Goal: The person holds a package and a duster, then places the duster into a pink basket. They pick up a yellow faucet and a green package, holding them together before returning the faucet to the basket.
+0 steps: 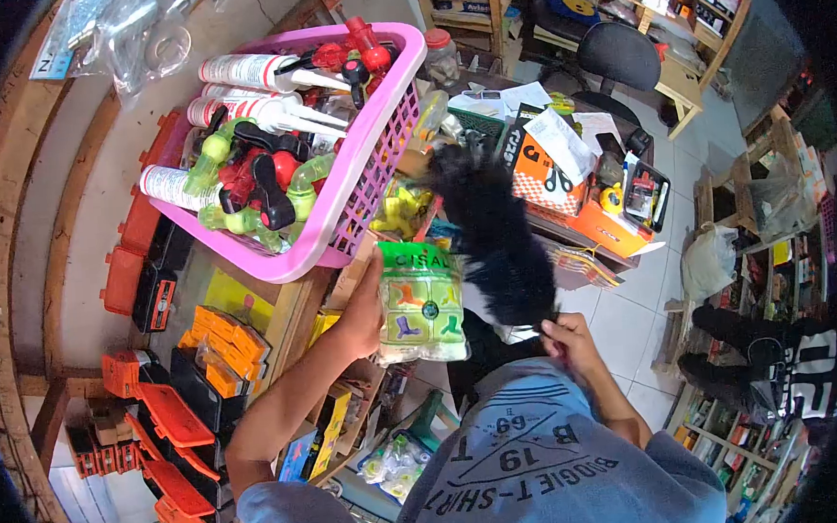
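Observation:
My left hand (pixel 368 308) is closed on the side of a clear plastic packet (pixel 421 309) with a green top band and coloured pictures on its front. Pale contents show at the packet's lower edge. In my right hand (pixel 571 342), closed fingers grip the thin end of a black feather duster (pixel 502 247). Its fluffy part stretches up and away, just right of the packet. Left of and beyond the packet stands a pink plastic basket (pixel 372 135), holding white sealant tubes (pixel 244 71) with nozzles and several red, green and black plastic pieces.
Orange-lidded boxes (pixel 174 415) stack along the left side. Beyond the duster is a table with papers (pixel 560 143), an orange box (pixel 538 182) and a small tray. An office chair (pixel 620 57) stands farther back. Loaded shelves (pixel 727 453) line the right.

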Tool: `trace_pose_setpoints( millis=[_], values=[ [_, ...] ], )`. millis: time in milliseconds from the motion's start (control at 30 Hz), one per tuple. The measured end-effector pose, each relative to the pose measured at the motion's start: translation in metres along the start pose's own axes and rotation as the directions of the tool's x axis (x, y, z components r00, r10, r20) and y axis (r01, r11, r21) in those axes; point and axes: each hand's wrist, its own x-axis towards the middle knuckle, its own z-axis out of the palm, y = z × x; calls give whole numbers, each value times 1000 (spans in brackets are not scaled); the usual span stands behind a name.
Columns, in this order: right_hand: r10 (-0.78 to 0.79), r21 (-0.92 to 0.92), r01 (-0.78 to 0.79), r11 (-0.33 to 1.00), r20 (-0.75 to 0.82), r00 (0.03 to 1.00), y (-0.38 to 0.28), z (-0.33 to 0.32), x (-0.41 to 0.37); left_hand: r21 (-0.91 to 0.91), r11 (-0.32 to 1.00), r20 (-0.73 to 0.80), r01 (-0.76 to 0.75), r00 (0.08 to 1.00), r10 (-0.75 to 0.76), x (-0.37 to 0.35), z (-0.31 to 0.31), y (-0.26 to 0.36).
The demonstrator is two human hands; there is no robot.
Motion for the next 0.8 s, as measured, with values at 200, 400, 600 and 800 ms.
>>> trace_pose_setpoints(
  millis=[200,400,600,800],
  values=[
    [-26,-103,24,994,-20,999,-17,-23,-16,-225,969,-20,-105,994,103,2,5,-3],
    [35,-358,28,933,166,985,-24,-27,-33,-376,907,-31,-190,981,192,-3,15,1],
    [17,-363,16,931,89,996,-29,-24,-38,-305,933,-56,-192,981,184,0,10,-3],
    [-28,-459,134,878,229,973,-34,-34,-35,-325,939,37,-110,991,129,-7,13,0]
  ],
)
